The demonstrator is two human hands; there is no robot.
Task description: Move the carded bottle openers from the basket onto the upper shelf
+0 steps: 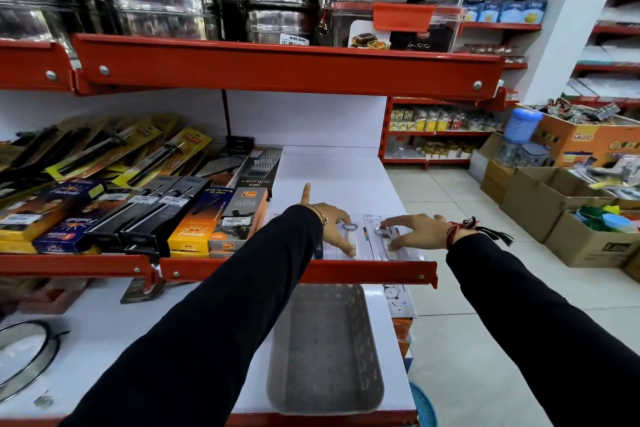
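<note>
Just right of the frame's centre, two carded bottle openers (pixel 372 236) lie flat, side by side, at the front of the upper shelf (pixel 346 170), just behind its red lip. The left hand (pixel 332 222) rests on the left card with its fingers (pixel 351 250) spread and pressing down, index pointing away toward the shelf back; it grips nothing. The right hand (pixel 414 230) is arched over the right card, fingertips touching the opener's blister as if squaring it up; whether it pinches the card or only steadies it, I cannot tell.

Below, in the lower centre of the frame, the grey basket (pixel 325 350) sits on the white lower shelf (pixel 138 340) and looks empty; no card shows inside it. One more carded item (pixel 398 300) lies on that lower shelf just right of the basket's far corner, partly hidden under the red lip, and it is too unclear to say whether it is another opener.

By my reading the task is nearly finished: the basket is cleared, and what remains is aligning the two cards and perhaps dealing with that stray card.
</note>
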